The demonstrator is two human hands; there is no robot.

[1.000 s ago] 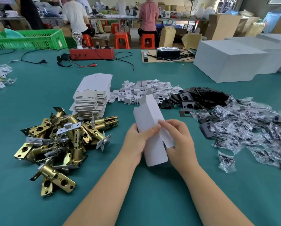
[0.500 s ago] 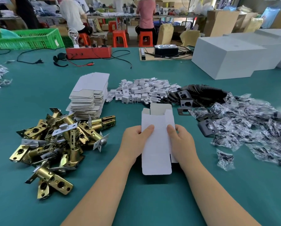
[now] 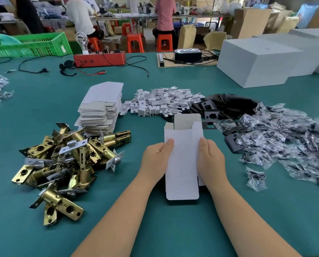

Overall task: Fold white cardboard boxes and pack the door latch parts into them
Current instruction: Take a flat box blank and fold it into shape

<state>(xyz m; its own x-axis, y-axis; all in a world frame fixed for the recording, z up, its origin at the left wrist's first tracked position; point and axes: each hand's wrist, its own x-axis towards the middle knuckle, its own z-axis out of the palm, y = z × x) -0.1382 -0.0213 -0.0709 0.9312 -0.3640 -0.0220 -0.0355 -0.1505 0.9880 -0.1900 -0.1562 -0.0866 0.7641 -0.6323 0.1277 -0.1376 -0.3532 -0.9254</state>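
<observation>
Both the left hand (image 3: 155,160) and right hand (image 3: 211,161) are gripping the half-opened white box (image 3: 182,158) right of the latch pile (image 3: 66,164); squaring it and tucking flaps seems next.

A green table (image 3: 43,101) carries several heaps. Brass latches (image 3: 66,167) lie piled at the left, touching a stack of flat cartons (image 3: 101,110). Small white inserts (image 3: 162,101) spread behind the middle, with black plates (image 3: 229,104) beside them and bagged parts (image 3: 288,138), perhaps screws, at the right. Farther back sit a red box (image 3: 99,59), a green crate (image 3: 27,45) and grey boxes (image 3: 260,62).
</observation>
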